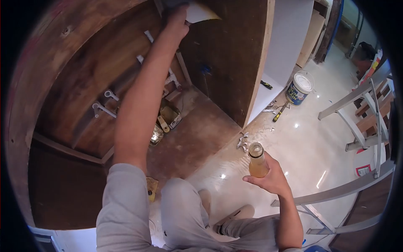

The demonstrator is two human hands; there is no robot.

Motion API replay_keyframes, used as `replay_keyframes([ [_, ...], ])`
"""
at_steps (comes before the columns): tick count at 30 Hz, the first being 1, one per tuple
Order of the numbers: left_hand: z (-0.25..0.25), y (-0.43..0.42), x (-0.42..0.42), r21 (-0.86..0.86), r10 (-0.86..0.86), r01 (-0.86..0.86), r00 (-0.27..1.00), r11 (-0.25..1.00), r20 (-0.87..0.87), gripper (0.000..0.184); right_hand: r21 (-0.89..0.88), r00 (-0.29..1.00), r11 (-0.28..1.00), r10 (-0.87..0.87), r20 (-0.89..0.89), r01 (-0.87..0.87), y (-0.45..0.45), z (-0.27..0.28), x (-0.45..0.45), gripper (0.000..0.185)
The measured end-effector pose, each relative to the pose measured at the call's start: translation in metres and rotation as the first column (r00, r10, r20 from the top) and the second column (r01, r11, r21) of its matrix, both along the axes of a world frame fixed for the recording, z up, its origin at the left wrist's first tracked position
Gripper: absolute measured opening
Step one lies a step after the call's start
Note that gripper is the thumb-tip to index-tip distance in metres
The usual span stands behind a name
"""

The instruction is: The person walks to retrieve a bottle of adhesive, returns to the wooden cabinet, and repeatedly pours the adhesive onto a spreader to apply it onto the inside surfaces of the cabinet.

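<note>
Up in the dark wooden cabinet, my left hand (pixel 178 22) is closed on a flat white sheet (pixel 199 13) with a yellowed edge, close to the brown side panel (pixel 226 54). What the sheet is made of I cannot make out. My right hand (pixel 273 177) is wrapped round an uncapped glass bottle (pixel 257 164) with amber liquid in its lower part. The bottle is held upright above the pale floor, with its mouth facing me.
White pipe fittings (pixel 105 110) stick out of the cabinet back. Metal tins (pixel 169 114) lie on its base. A blue-and-white paint bucket (pixel 299 88), a yellow-and-black handled tool (pixel 278 116) and silvery scraps (pixel 242 142) are on the floor. A metal ladder (pixel 348 191) stands right.
</note>
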State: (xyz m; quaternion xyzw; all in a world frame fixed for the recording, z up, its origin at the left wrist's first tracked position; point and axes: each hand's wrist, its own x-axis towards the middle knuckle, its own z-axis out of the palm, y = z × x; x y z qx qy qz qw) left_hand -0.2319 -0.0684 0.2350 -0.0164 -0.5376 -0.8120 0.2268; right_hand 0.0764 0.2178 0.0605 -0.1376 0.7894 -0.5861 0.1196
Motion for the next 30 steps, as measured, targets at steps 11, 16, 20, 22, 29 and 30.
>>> replay_keyframes([
  [11, -0.037, -0.065, -0.041, -0.606, 0.411, -0.573, 0.819, 0.552, -0.4, 0.039, 0.149, 0.994, 0.989, -0.005, 0.107, -0.011, 0.006, -0.005, 0.002, 0.06],
  [16, -0.001, -0.048, -0.054, -0.584, 0.426, -0.628, 0.778, 0.515, -0.461, 0.048, 0.133, 0.992, 0.991, -0.029, 0.126, 0.012, 0.01, -0.014, -0.005, 0.062],
  [20, 0.025, -0.058, -0.063, -0.696, 0.266, -0.502, 0.864, 0.513, -0.427, 0.036, 0.149, 0.988, 0.989, -0.008, 0.151, -0.015, 0.015, -0.017, -0.007, 0.062],
  [22, 0.031, -0.061, -0.061, -0.557, 0.143, -0.331, 0.924, 0.761, -0.354, 0.034, 0.124, 0.988, 0.992, -0.001, 0.153, -0.018, 0.018, -0.017, -0.005, 0.062],
  [29, 0.019, 0.011, 0.001, -0.593, 0.266, -0.395, 0.917, 0.702, -0.297, 0.03, 0.071, 0.987, 0.997, -0.027, 0.157, 0.016, 0.023, -0.013, -0.001, 0.06],
  [30, 0.009, 0.026, 0.011, -0.701, 0.343, -0.489, 0.87, 0.52, -0.353, 0.028, 0.09, 0.989, 0.996, -0.021, 0.145, 0.008, 0.023, -0.012, -0.002, 0.06],
])
